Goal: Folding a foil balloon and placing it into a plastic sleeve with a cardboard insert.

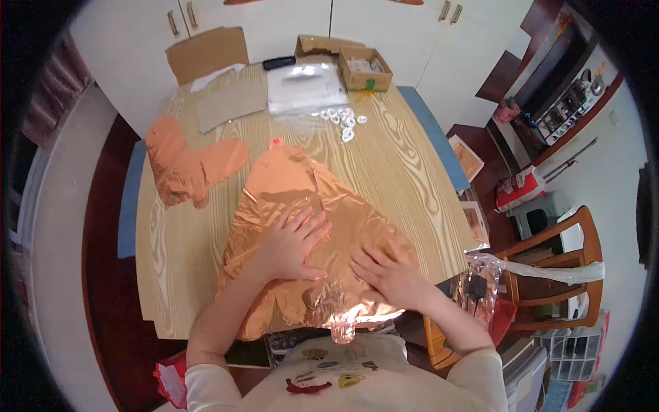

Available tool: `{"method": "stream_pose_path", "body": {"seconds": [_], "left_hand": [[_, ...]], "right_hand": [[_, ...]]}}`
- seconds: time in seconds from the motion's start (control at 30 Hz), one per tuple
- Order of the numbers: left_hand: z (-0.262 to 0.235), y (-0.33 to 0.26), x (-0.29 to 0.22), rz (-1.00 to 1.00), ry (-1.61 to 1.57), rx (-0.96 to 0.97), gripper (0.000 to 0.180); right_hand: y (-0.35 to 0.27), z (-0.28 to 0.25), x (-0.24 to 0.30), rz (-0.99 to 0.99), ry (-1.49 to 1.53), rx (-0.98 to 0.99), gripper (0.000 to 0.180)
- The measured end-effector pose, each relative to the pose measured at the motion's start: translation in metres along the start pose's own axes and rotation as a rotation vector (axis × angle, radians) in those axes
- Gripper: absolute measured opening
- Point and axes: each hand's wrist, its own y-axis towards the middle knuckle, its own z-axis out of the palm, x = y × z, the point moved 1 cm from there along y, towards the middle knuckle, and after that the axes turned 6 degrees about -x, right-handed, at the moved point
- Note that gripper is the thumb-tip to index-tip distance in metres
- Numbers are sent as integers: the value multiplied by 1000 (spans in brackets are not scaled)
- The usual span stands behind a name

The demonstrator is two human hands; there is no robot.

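Both of a person's hands lie on a foil piece [343, 233] spread across the near half of a table [391, 165], the left hand [292, 247] near its middle, the right hand [395, 278] toward its right side. A second foil piece [182, 165] lies just beside it, at the table's left. Toward the far edge, a cardboard sheet [232, 106] sits left of a stack of plastic bags [305, 95], with a box [360, 82] to the bags' right and a cluster of small rings [333, 113] before them. Behind the bags rests what may be a handle [279, 63]. Cabinets [381, 34] stand beyond the table; a chair [587, 237] stands to its right.
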Motion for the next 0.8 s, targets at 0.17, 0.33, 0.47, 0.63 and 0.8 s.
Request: {"method": "stream_pose_path", "body": {"seconds": [0.17,0.33,0.47,0.63,0.8], "left_hand": [[-3,-9,-2,-22,3,-10,101],[2,-2,0,-11,-16,37,108],[4,-5,2,-15,-5,37,108],[4,-4,3,-10,-12,34,108],[3,-4,1,-9,-16,18,109]], "right_hand": [[-107,8,53,214,652,-164,29],[-123,82,120,1136,1650,-611,15],[-92,84,115,989,2053,-538,28],[-56,57,116,1078,2017,-726,28],[-41,46,125,1031,1716,-666,28]]}}
